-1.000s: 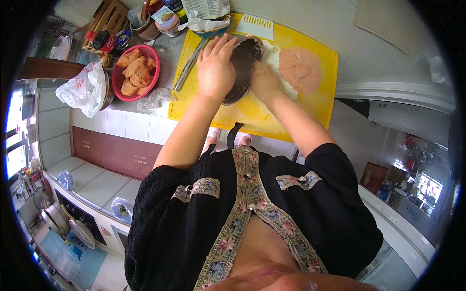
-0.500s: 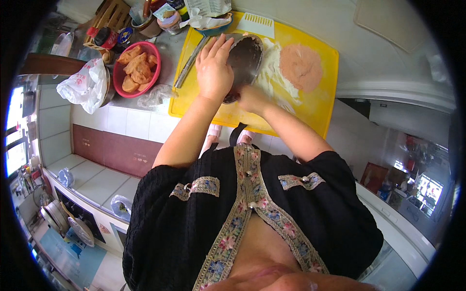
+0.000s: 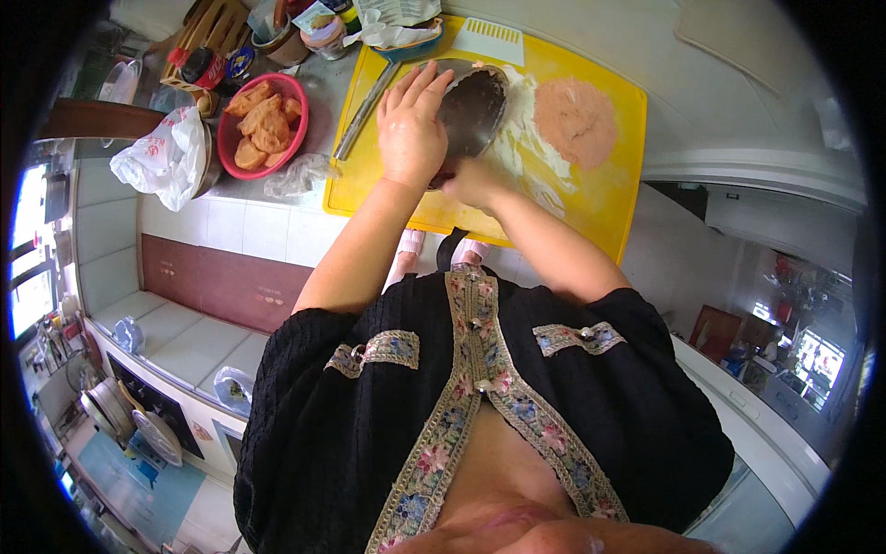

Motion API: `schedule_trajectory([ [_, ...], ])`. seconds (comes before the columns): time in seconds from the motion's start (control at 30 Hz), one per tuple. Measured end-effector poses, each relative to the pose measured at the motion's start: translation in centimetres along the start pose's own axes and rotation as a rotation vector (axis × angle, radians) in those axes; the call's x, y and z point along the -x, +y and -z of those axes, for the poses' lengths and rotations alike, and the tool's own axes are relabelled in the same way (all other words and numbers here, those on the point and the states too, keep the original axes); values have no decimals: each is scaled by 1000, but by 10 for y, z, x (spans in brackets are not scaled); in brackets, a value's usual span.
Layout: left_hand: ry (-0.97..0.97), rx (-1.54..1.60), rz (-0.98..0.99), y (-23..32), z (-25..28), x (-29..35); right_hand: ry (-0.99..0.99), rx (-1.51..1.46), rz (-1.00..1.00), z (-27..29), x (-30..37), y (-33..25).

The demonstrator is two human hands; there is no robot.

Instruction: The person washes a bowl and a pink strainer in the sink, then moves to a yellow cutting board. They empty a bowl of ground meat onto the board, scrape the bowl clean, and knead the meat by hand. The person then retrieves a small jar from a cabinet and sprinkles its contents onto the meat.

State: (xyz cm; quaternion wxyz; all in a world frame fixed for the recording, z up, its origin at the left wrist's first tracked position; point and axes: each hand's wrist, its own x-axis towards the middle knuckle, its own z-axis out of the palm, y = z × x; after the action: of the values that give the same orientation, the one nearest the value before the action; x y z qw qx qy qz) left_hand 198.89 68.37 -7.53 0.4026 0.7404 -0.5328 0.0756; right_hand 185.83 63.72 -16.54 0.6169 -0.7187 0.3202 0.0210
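Observation:
A metal bowl (image 3: pixel 475 115) with a dark, smeared inside stands tilted over the yellow board (image 3: pixel 604 212), its opening facing right. My left hand (image 3: pixel 413 125) lies along the bowl's left outer side with the fingers stretched out and slightly apart; its thumb is hidden. At the bowl's near rim, my right hand (image 3: pixel 473 182) is closed, its fingertips tucked out of sight. Right of the bowl, white flour (image 3: pixel 531 143) is spread over the board. Beyond that lies a flat round patch of pinkish-orange dough or crumbly mix (image 3: pixel 575 122).
A grey rod (image 3: pixel 366 113) lies by the board's left edge. A white toothed scraper (image 3: pixel 489 42) rests at the far edge. Left are a pink bowl (image 3: pixel 303 138) of orange pieces, a crumpled clear bag (image 3: pixel 300 175), a white plastic bag (image 3: pixel 166 159) and a red-capped bottle (image 3: pixel 201 66).

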Motion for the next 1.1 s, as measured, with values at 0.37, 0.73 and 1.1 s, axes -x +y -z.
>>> schedule_trajectory([
  [0.37, 17, 46, 72, -17, 1, 1, 160, -266, 23, 63, 12, 1],
  [0.73, 31, 97, 77, -25, 4, -5, 757, 330, 61, 124, 45, 131],
  [1.1, 54, 130, 82, -33, 8, 1, 482, 543, 531, 65, -4, -14],
])
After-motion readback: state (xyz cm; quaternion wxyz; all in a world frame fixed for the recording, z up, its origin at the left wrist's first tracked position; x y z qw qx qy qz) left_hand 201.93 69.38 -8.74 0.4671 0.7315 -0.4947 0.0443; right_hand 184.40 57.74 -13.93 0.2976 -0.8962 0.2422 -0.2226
